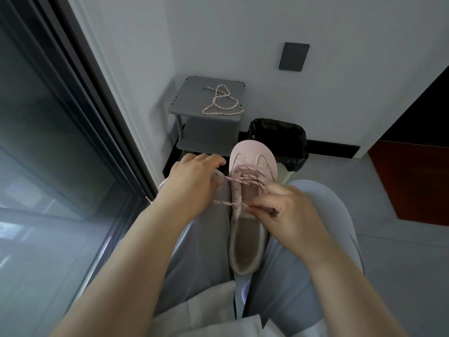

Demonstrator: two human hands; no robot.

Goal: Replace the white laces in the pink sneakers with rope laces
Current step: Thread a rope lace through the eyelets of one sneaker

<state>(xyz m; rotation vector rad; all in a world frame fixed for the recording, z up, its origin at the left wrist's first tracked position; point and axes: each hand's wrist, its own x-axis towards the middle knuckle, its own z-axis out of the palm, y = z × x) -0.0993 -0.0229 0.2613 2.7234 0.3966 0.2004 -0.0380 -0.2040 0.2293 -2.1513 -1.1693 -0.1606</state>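
Closest to my camera, I see grey-blue trousers (303, 263) across the lap, and the pink sneaker (247, 195) lies in the dip between the thighs with its heel toward me and its toe pointing away. The rope lace (245, 177), pink with dark flecks, crosses the eyelets nearest the toe; the eyelets nearer the heel are bare. My right hand (289, 210) sits at the sneaker's right edge, thumb and forefinger pinching one strand of that lace, which stretches leftward across the tongue; the other fingers are curled in. My left hand (192, 176) is just left of the toe area, fingers curled with the thumb closing on the other strand where it leaves the eyelets. Farther off, a small grey shelf stand (192, 98) stands against the wall, and a second rope lace (220, 100) lies in loose loops on its top. A black-lined bin (279, 135) stands just right of it. Above, a dark plate (294, 56) is fixed to the wall.
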